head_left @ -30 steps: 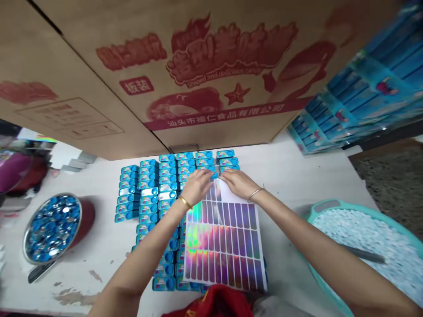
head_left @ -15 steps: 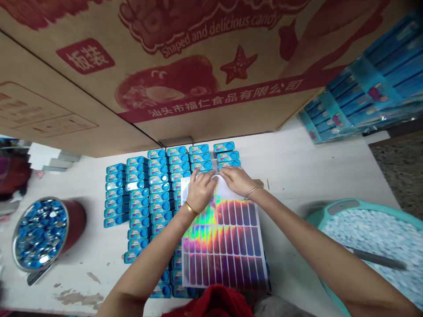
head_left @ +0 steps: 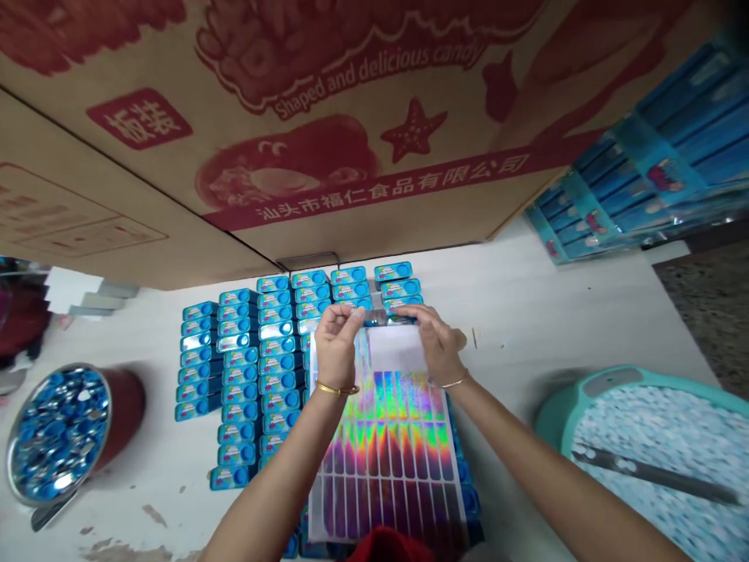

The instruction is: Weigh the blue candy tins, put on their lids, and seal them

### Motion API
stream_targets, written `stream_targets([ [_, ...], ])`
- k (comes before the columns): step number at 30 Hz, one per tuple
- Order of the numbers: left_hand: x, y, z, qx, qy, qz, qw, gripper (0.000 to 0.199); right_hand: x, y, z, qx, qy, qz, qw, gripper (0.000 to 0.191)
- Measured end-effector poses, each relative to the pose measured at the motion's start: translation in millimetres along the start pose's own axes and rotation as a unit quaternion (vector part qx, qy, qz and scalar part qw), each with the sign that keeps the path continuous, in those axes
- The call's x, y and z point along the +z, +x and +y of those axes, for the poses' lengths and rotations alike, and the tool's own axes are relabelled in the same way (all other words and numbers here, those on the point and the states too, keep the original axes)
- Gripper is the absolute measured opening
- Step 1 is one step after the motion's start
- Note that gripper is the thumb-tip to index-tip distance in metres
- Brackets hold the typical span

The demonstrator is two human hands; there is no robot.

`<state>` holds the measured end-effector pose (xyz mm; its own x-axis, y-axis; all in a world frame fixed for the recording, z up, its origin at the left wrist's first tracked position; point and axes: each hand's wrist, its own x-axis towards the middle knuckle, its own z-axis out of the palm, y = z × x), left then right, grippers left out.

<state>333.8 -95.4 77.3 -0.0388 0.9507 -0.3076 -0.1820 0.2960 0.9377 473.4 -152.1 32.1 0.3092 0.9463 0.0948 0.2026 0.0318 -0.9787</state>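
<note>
My left hand is closed in a pinch, thumb against forefinger, on a small shiny sticker that is hard to make out. My right hand has its fingers stretched forward, the tips over the front of a small blue tin; whether they touch it I cannot tell. Below both hands lies a sheet of holographic stickers, with a bare white patch at its top. The sheet rests on rows of blue tins standing close together, and hides several of them.
A large printed carton stands behind the tins. At the left is a metal pot of blue and silver pieces. A turquoise basin of pale pieces, with a dark flat tool on top, sits at the right. Blue packs lie at back right.
My left hand has drawn back slightly left and now pinches the sticker. My right hand has moved right, away from the left, and its fingers have straightened. The view has shifted a little.
</note>
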Motion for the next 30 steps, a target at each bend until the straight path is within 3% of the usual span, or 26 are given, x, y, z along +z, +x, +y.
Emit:
stream_targets([
  [4,18.4,11,-10,-0.049,-0.05,-0.008,0.998,0.032,3,10,-7,0.185,0.093,0.022,0.978,0.04],
  [6,22.9,16,-17,-0.05,-0.045,-0.009,0.998,0.032,3,18,-3,0.215,0.133,0.033,0.967,0.037],
  [9,28.7,29,-26,-0.01,0.015,-0.019,1.0,0.027,-4,33,5,0.209,0.134,0.054,0.967,0.032],
  [12,37.2,51,-33,0.08,0.133,-0.025,0.988,0.018,-16,56,13,0.177,0.094,0.075,0.977,0.027],
  [17,54.6,81,-40,0.219,0.347,-0.001,0.912,0.011,-26,95,32,0.112,-0.043,0.095,0.988,0.024],
  [21,62.1,92,-46,0.234,0.447,0.025,0.863,0.009,-26,107,49,0.098,-0.133,0.078,0.983,0.024],
  [30,65.4,100,-61,0.233,0.537,0.018,0.811,0.007,-22,108,77,0.1,-0.175,0.069,0.977,0.022],
])
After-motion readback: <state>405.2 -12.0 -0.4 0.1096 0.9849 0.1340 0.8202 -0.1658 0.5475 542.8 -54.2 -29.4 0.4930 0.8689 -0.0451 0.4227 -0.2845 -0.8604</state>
